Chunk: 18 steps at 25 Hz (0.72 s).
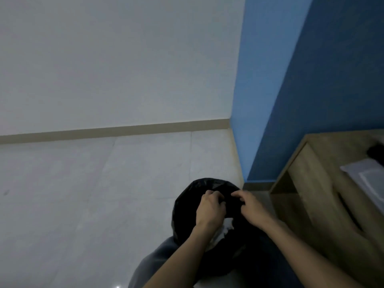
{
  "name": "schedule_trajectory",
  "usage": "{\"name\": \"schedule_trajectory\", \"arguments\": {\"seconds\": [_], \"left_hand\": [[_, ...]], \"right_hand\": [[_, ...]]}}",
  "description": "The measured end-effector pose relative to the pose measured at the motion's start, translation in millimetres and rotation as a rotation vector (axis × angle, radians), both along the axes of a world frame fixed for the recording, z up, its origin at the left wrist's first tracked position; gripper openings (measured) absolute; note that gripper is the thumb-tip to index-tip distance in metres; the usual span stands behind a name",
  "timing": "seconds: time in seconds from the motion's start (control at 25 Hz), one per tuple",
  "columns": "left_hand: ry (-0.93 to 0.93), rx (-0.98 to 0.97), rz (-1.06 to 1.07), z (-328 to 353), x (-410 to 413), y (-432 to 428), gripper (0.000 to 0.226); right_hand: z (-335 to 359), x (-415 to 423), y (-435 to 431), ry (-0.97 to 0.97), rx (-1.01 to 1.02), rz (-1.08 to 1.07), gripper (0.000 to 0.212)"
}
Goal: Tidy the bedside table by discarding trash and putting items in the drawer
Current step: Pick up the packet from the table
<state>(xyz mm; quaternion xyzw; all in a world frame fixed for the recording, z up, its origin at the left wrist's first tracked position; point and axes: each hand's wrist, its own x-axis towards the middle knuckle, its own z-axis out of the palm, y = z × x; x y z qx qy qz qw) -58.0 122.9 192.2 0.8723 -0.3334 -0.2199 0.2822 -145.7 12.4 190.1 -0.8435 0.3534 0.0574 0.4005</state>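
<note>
A black trash bag [187,206] sits on the floor in front of me, low in the head view. My left hand [209,208] and my right hand [249,206] both pinch the bag's far rim, close together. White crumpled trash [227,225] shows inside the bag between my wrists. The wooden bedside table [311,183] stands at the right, with white paper [365,173] and a dark object [377,154] on its top. A dark slot [349,210] runs down its front.
Pale floor tiles [83,194] spread to the left and ahead. A white wall with a beige skirting [124,129] lies beyond. A blue wall [301,80] rises behind the table. My grey trouser leg [153,260] shows at the bottom.
</note>
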Motion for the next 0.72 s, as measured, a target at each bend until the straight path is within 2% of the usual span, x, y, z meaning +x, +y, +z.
{"name": "schedule_trajectory", "arguments": {"seconds": [0.2, 0.44, 0.56, 0.72], "left_hand": [[0.004, -0.182, -0.115, 54, -54, -75, 0.025], [0.009, -0.306, -0.461, 105, -162, -159, 0.034], [0.001, -0.256, -0.594, 109, -201, -187, 0.041], [-0.128, -0.039, -0.752, 101, -227, -214, 0.056]], "right_hand": [[68, -74, -53, -0.285, -0.265, -0.274, 0.045], [128, -196, -120, -0.393, -0.465, -0.576, 0.039], [135, -248, -139, -0.352, -0.557, -0.686, 0.037], [122, -286, -162, -0.164, -0.572, -0.714, 0.041]]}}
